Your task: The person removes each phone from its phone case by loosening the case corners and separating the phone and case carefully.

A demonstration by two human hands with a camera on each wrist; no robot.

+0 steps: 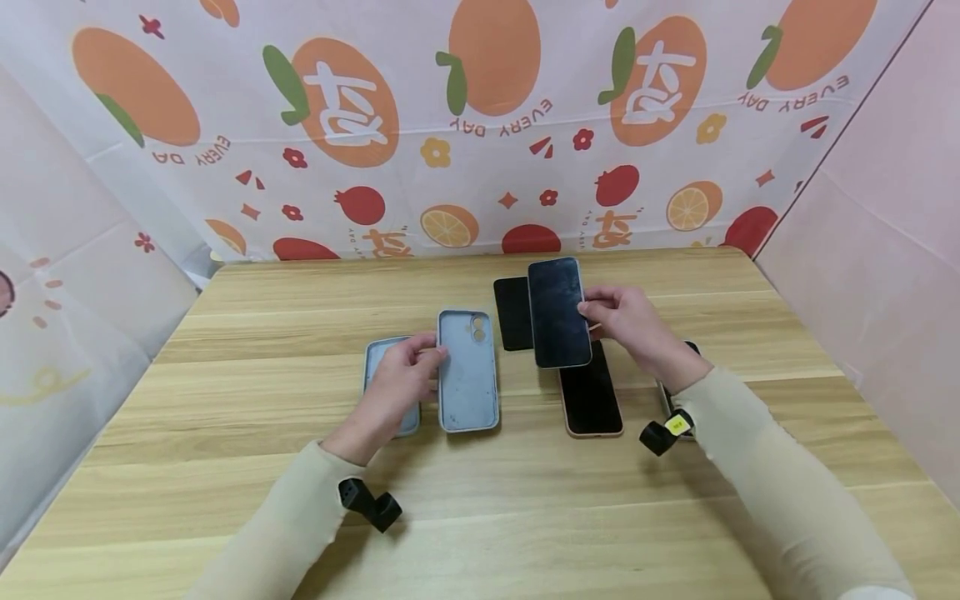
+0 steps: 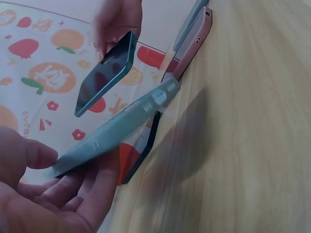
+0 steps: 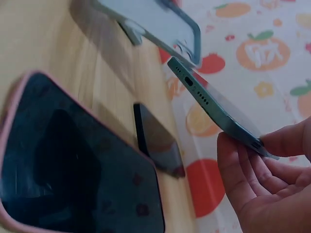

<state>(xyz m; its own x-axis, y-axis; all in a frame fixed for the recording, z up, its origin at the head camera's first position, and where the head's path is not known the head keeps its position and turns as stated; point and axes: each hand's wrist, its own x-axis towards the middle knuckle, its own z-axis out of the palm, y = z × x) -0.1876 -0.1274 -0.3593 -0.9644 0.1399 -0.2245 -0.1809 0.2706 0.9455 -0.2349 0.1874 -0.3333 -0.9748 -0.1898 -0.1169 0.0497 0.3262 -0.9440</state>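
Note:
My left hand (image 1: 405, 373) pinches the left edge of a light blue phone case (image 1: 468, 375), lifted above the table with its hollow inside and camera cutout showing. In the left wrist view, the thumb lies on one side of the case (image 2: 116, 128) and the fingers on the other. My right hand (image 1: 633, 327) grips the right edge of a smartphone (image 1: 559, 312), dark screen up and greenish frame, also off the table. The right wrist view shows the charging port on the end of this phone (image 3: 209, 99). Phone and case are apart.
Under the raised phone lie a black phone (image 1: 513, 313) and a pink-edged phone (image 1: 592, 396). Another light blue case (image 1: 408, 422) is partly behind my left hand. One more phone (image 1: 692, 347) is mostly covered by my right forearm. A fruit-print cloth (image 1: 420, 108) hangs behind the wooden table (image 1: 480, 517).

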